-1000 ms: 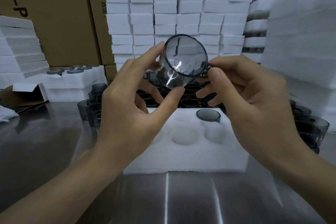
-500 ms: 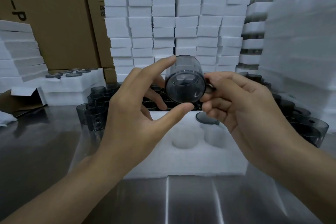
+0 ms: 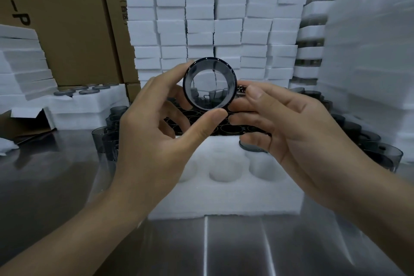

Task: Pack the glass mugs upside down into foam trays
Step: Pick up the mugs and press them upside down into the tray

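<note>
A white foam tray with round wells (image 3: 224, 197) lies on the shiny steel desk (image 3: 56, 186) at lower centre. Above it, at frame centre, the left hand (image 3: 156, 141) pinches the wall of a smoky grey glass mug (image 3: 209, 84) between thumb and forefinger, while the right hand (image 3: 291, 132) grips its handle side. The mug lies sideways and looks light, rigid, slick and breakable, so holding wall and handle together seems safest for turning it rim-down.

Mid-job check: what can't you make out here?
All in the head view:
Handle of the held mug: mostly covered by the right hand.
Left pockets of the foam tray: behind the left hand, so empties are uncountable.
The seated mug: only a rim arc shows below the right hand.
Print on the carton: cut off by the left edge.
</note>
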`<action>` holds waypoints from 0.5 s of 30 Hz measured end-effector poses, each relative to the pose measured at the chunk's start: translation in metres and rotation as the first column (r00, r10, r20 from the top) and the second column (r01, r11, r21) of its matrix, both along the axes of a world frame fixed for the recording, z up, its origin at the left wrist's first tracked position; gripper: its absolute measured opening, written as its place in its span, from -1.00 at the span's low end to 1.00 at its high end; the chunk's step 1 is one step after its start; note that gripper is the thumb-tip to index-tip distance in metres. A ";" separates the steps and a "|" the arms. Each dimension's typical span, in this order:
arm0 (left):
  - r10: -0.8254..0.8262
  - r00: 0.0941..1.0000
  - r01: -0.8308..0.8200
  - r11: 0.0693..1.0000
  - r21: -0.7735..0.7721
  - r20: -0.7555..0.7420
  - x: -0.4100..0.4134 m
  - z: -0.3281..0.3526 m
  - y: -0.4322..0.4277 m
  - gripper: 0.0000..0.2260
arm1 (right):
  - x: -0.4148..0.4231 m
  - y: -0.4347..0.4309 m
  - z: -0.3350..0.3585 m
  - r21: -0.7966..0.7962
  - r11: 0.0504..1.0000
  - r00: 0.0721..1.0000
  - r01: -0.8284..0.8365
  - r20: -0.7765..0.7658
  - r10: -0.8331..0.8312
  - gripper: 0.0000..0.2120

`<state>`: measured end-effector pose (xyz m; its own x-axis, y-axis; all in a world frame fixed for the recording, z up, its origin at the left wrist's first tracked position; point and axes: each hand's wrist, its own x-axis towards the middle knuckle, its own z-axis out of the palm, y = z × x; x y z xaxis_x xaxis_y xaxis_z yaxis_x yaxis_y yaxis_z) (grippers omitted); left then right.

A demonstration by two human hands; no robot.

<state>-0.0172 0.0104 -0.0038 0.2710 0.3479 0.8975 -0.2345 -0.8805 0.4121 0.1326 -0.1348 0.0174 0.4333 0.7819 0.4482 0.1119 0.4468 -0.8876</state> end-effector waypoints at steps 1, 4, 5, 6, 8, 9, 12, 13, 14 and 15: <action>-0.003 1.000 0.003 1.000 0.000 -0.006 0.000 0.000 0.000 -0.47 | 0.000 0.000 0.000 -0.004 1.000 1.000 -0.005 0.007 0.005 -0.60; -0.004 0.999 0.004 1.000 0.015 -0.038 -0.001 0.001 -0.001 -0.41 | -0.001 0.001 -0.002 -0.007 1.000 0.999 -0.030 0.033 0.030 -0.56; -0.007 0.999 0.008 1.000 0.025 -0.050 -0.001 0.000 -0.002 -0.39 | -0.003 0.002 -0.003 -0.001 1.000 0.998 -0.027 0.049 0.027 -0.52; -0.009 0.998 0.012 0.999 0.042 -0.063 -0.001 0.000 -0.002 -0.38 | -0.005 0.003 -0.005 0.004 1.000 0.997 -0.011 0.073 0.011 -0.48; -0.008 0.996 0.016 0.996 0.084 -0.084 0.001 -0.002 -0.002 -0.38 | -0.007 0.004 -0.008 0.023 0.997 0.988 0.070 0.139 -0.072 -0.42; -0.010 0.996 0.019 0.996 0.092 -0.092 0.002 -0.003 -0.001 -0.39 | -0.008 0.004 -0.009 0.042 0.991 0.975 0.127 0.178 -0.132 -0.42; -0.042 0.990 0.051 0.996 0.068 -0.132 0.004 -0.005 0.001 -0.39 | -0.007 0.004 -0.012 0.119 0.955 0.918 0.272 0.265 -0.295 -0.48; -0.060 0.986 0.068 0.997 0.046 -0.152 0.004 -0.005 0.000 -0.39 | -0.008 0.004 -0.012 0.142 0.943 0.901 0.303 0.280 -0.331 -0.49; -0.080 0.982 0.084 0.996 0.019 -0.169 0.004 -0.006 0.000 -0.38 | -0.008 0.004 -0.013 0.161 0.930 0.884 0.329 0.295 -0.364 -0.49; -0.095 0.979 0.096 0.995 -0.008 -0.178 0.003 -0.005 0.000 -0.38 | -0.009 0.004 -0.013 0.176 0.919 0.864 0.353 0.315 -0.393 -0.50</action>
<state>-0.0145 0.0105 -0.0090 0.4586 0.3122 0.8320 -0.2403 -0.8578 0.4543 0.1240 -0.1307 0.0041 0.4904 0.5300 0.6918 0.5725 0.4026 -0.7142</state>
